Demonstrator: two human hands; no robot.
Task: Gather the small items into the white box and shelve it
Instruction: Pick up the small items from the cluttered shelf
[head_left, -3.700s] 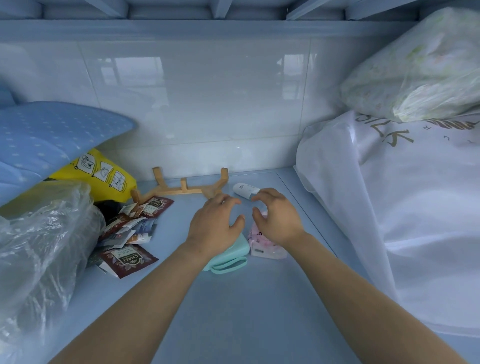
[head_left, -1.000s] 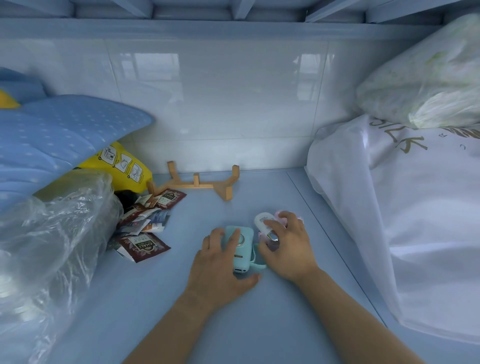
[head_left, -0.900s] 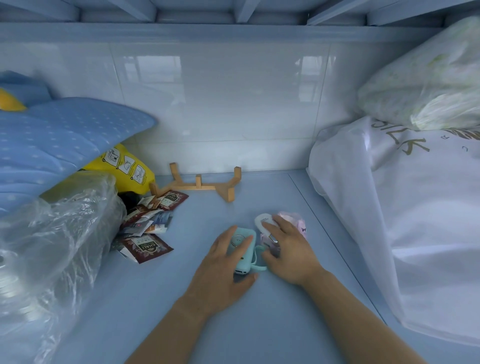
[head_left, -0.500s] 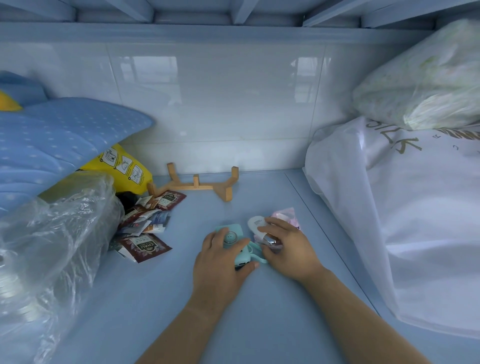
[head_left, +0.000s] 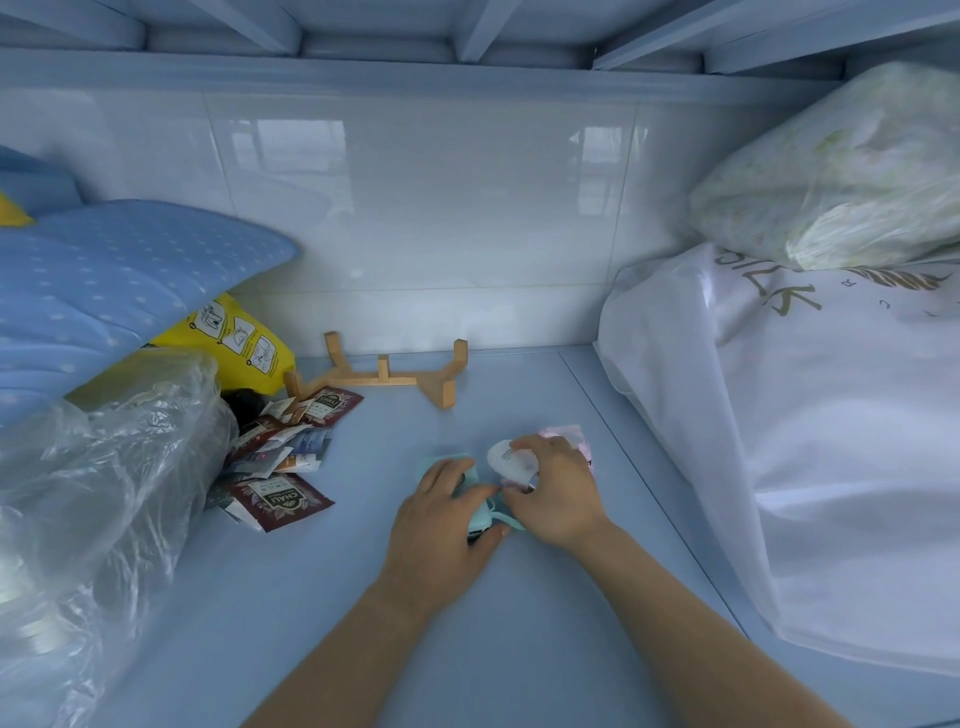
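My left hand (head_left: 441, 525) lies over a small mint-green device (head_left: 480, 517) with a loop strap on the blue shelf, fingers curled around it. Beside it, my right hand (head_left: 558, 493) closes on a small white oval device (head_left: 506, 460) and partly covers a pink packet (head_left: 569, 436) underneath. The two hands touch at the fingertips. A heap of tea sachets (head_left: 283, 457) lies to the left of the hands. No white box is in view.
A wooden stand (head_left: 384, 371) lies at the tiled back wall. A clear plastic bag (head_left: 98, 493), a yellow bag (head_left: 236, 338) and blue dotted bedding (head_left: 119, 280) crowd the left. Large white bags (head_left: 831, 441) fill the right side.
Both hands have pulled the mint device, white device and pink packet back from near the wooden stand toward me. In the last half second the hands barely shift.
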